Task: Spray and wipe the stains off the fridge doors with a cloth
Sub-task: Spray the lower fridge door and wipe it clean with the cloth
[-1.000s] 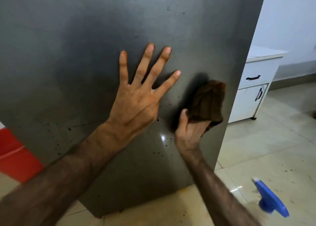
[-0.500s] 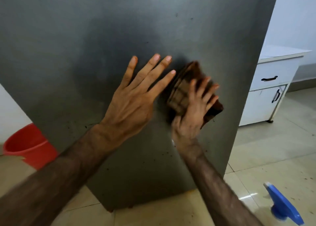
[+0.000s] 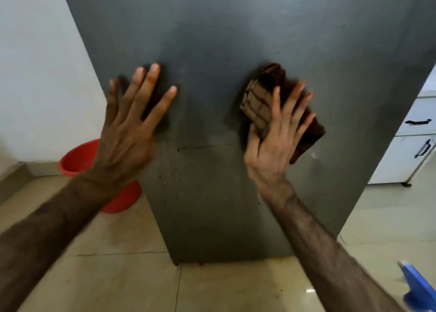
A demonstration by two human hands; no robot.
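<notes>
The brown cloth (image 3: 264, 104) lies flat on the grey fridge door (image 3: 212, 40), pinned under the right hand (image 3: 276, 141), whose straight, spread fingers press it. The left hand (image 3: 127, 137) rests flat, fingers splayed, near the door's left edge. No readable writing. Bare door lies between the hands and above them.

Tiled floor (image 3: 122, 278) under fridge (image 3: 236, 40), red tub (image 3: 77, 156).

Cloth (image 3: 262, 104) on fridge door (image 3: 236, 40); bucket (image 3: 77, 160) left, cabinet (image 3: 410, 146) right, spray bottle (image 3: 417, 288) on floor.
</notes>
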